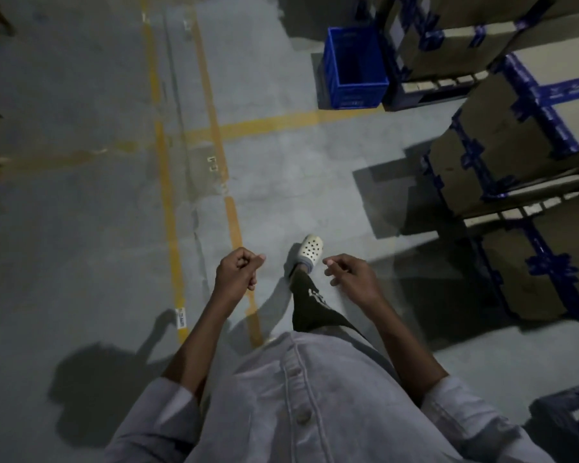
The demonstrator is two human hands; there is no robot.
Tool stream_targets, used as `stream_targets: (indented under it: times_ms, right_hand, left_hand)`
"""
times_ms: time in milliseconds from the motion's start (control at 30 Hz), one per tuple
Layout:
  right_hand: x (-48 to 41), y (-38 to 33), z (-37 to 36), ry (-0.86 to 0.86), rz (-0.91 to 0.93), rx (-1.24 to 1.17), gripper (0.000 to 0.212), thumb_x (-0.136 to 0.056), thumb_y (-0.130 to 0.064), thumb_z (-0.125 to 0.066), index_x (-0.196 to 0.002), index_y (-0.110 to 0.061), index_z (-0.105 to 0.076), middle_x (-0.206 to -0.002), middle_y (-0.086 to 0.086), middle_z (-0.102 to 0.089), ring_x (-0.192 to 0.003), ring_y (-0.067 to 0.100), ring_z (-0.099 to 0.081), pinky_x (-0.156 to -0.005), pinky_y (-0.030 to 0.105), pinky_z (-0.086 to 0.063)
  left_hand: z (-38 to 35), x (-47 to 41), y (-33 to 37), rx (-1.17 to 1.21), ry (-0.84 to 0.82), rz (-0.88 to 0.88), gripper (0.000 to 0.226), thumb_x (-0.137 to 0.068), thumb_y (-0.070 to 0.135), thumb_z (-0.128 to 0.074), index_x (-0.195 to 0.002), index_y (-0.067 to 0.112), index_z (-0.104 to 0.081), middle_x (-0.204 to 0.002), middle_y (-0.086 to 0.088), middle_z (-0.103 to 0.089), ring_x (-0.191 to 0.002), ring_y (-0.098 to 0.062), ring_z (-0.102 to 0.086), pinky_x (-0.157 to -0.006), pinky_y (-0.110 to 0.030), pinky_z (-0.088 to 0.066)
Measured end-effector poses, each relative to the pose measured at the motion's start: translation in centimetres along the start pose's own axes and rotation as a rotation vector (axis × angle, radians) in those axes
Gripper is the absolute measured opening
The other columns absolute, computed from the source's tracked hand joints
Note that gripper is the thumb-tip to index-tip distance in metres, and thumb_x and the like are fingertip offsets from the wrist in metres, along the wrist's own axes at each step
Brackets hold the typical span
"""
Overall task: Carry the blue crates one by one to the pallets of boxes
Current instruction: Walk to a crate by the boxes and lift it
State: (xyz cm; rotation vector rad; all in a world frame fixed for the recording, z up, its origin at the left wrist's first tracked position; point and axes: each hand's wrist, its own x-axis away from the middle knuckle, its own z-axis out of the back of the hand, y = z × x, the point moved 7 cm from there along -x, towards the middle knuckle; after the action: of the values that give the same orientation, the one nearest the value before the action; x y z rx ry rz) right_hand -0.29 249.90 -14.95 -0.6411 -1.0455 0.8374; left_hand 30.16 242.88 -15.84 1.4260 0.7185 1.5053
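Head view, looking down at a grey floor (81, 95) with yellow lines (168, 195) painted across it. Left hand (236, 272) out in front, curled into a loose fist, thumb tip lying on the bent first finger, nothing inside. Right hand (350, 270) out in front too, fingers bent and a little apart, thumb close to the first finger, nothing inside. Both hands low over the floor, apart from each other, with one foot in a white shoe with holes (310, 250) showing between them. Black trouser leg (310, 305) just behind the shoe. Pale buttoned shirt (298, 396) filling the bottom, sleeves rolled up past the wrists.

Blue crate (355, 70) far ahead on the floor, top right of middle, standing upright with its open top showing. Inside too dark to tell what it has. Crate right beside a pallet (425, 91) stacked with brown boxes (448, 51) bound with blue tape. Another stack of brown boxes (502, 155) nearer on the right, also on a pallet, well apart from the hands. Dark shadow of the person (94, 385) lying on the floor at the bottom left.
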Motion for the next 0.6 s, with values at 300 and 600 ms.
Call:
stream_targets:
  times_ms: [300, 600]
  right_hand:
    - [-25.4, -12.1, 6.0, -0.068, 0.04, 0.004, 0.014, -0.106, -0.042, -0.07, -0.111, -0.034, -0.081, -0.095, -0.005, -0.084, -0.079, 0.018, -0.08, -0.076, 0.035, -0.056]
    - [-43.4, -25.9, 11.4, -0.032, 0.117, 0.028, 0.014, -0.109, -0.035, -0.069, -0.111, -0.031, -0.082, -0.092, -0.006, -0.083, -0.077, 0.019, -0.08, -0.072, 0.029, -0.054]
  left_hand:
    - [-2.6, -22.3, 7.5, 0.029, 0.094, 0.112, 0.036, -0.106, 0.017, -0.082, -0.087, -0.004, -0.059, -0.064, -0.013, -0.056, -0.055, -0.025, -0.055, -0.066, -0.046, -0.054]
    - [-7.6, -41.3, 20.3, 0.083, 0.051, 0.079, 0.034, -0.106, 0.021, -0.083, -0.086, 0.002, -0.063, -0.064, -0.013, -0.058, -0.056, -0.026, -0.056, -0.06, -0.037, -0.052]
